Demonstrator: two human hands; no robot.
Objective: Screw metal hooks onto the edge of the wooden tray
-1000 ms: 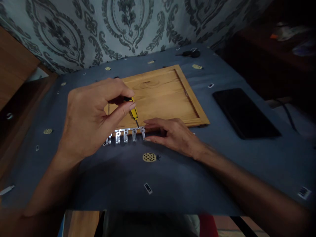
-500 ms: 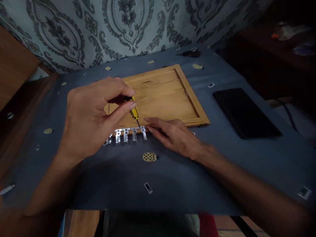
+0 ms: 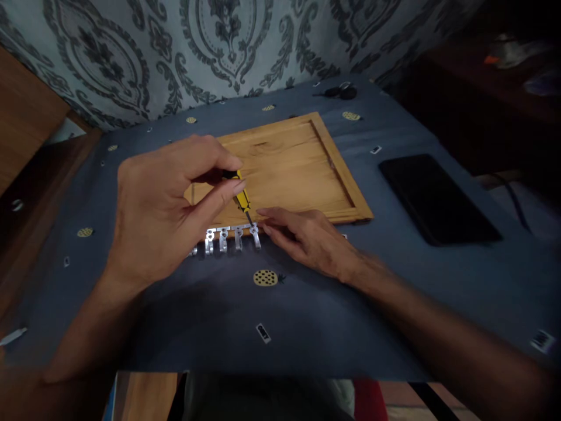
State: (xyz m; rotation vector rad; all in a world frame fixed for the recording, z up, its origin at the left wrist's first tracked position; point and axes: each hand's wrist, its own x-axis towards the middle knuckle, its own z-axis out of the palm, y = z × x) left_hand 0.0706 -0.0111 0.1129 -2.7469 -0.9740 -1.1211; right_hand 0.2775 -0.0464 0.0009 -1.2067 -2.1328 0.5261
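Observation:
My left hand (image 3: 162,204) is closed around the yellow and black handle of a small screwdriver (image 3: 242,197). The screwdriver tilts, its tip at the right end of a silver metal hook rail (image 3: 224,233). That rail, with several hooks, lies along the near edge of a framed wooden board (image 3: 280,175); its left end is partly behind my left hand. My right hand (image 3: 311,240) rests low beside the board, its thumb and fingertips pinched about the rail's right end. Whether a screw sits under the tip is too small to tell.
A black phone-like slab (image 3: 438,199) lies to the right on the dark blue tablecloth (image 3: 210,327). Behind the board is a dark object with a ring (image 3: 342,92). A patterned curtain (image 3: 228,47) hangs at the back, and a wooden cabinet (image 3: 26,111) stands left.
The screwdriver's tip has shifted slightly right, to the last hook's mounting plate, and my left hand has tilted with it. My right hand stays in place.

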